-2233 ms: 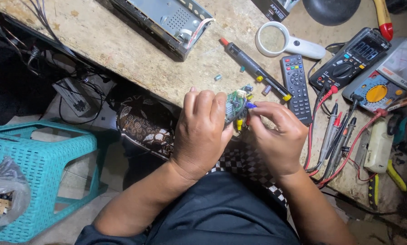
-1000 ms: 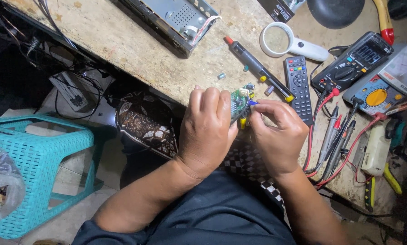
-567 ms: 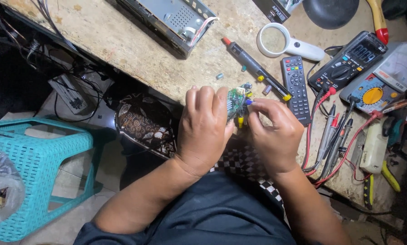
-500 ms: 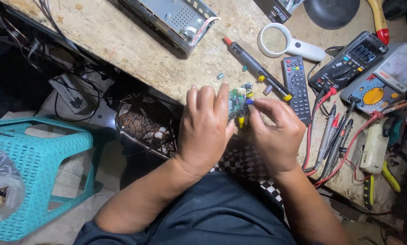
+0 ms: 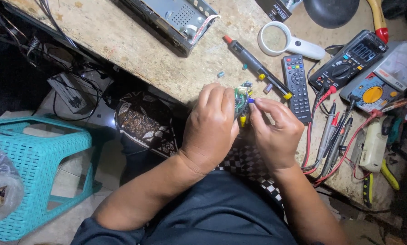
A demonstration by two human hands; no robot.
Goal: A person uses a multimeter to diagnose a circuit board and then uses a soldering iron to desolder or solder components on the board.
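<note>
Worn chipboard worktop (image 5: 135, 54), near edge: left hand (image 5: 212, 129) grips small green circuit board (image 5: 240, 97); right hand (image 5: 276, 134) fingertips still pinch its blue-tipped component (image 5: 251, 100), unchanged.

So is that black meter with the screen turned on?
On. The black meter on the bench shows lit digits on its screen.

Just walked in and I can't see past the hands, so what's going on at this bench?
A person seated at a worn workbench holds a small green circuit board in the left hand, while the right hand pinches a small blue part at its edge. Just beyond lie a pen-shaped tool, a remote control, a magnifying glass, two multimeters with red and black probe leads, and an opened metal device.
</note>
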